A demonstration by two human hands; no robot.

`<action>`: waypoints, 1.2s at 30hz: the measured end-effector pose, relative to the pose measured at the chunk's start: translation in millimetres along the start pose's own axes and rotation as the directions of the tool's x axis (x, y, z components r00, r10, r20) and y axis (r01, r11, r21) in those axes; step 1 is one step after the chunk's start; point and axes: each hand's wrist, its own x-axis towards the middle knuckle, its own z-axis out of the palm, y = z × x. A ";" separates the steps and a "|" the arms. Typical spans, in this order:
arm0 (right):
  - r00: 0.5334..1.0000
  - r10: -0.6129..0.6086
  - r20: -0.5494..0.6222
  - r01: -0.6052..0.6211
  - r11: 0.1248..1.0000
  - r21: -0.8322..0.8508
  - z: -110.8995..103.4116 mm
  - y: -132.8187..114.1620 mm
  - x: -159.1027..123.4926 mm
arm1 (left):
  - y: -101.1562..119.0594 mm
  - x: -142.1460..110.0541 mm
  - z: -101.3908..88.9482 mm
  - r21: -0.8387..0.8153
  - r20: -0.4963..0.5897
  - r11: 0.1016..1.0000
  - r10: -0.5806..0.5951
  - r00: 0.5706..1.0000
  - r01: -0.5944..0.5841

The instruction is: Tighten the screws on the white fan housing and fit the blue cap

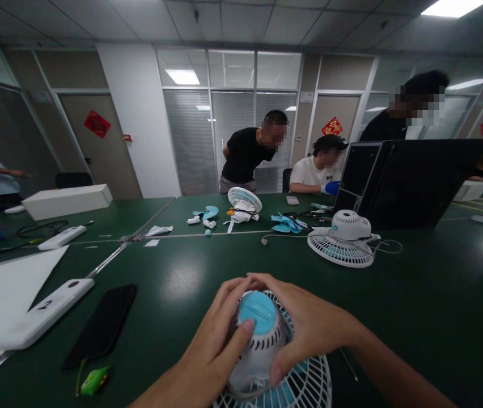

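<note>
A small white fan point(254, 362) lies grille-down on the green table in front of me, its motor housing upward. A light blue round knob or cap point(258, 311) tops the housing. From the left, my left hand point(220, 328) wraps the housing, with its thumb at the edge of the blue cap. My right hand point(305, 323) curves round the other side, its thumb low on the housing. The fingertips of both hands meet behind the cap. Light blue blades show through the white grille point(309, 379) beneath.
Another white fan point(346, 241) lies grille-down at the right, with a cable. Farther back are a partly dismantled fan point(244, 207) and blue blades point(288, 222). A black phone point(103, 323) and white power strip point(48, 311) lie left. A large black case point(411, 181) stands right; several people are beyond.
</note>
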 end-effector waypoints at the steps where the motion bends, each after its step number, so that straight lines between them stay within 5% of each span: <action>1: 1.000 -0.023 -0.001 0.023 0.999 0.038 6.8 7.7 2.2 | 2.7 1.0 0.0 0.009 -0.020 0.999 0.036 0.999 -0.035; 9: 0.979 -0.166 -0.119 0.189 0.958 0.216 28.9 36.4 4.5 | 19.4 14.0 -3.6 0.094 0.082 0.963 0.245 0.966 -0.252; 22: 0.971 -0.172 -0.168 0.188 0.979 0.082 30.6 33.8 6.0 | 17.4 29.2 3.1 0.221 0.009 0.939 0.269 0.963 -0.264; 30: 0.957 -0.262 -0.125 0.271 0.961 0.058 27.6 26.7 8.8 | 19.7 27.7 -6.3 -0.013 0.234 0.969 0.243 0.941 -0.247; 36: 0.978 -0.184 -0.103 0.199 0.966 0.165 24.8 27.0 5.2 | 11.1 27.6 3.1 0.050 0.196 0.991 0.113 0.974 -0.125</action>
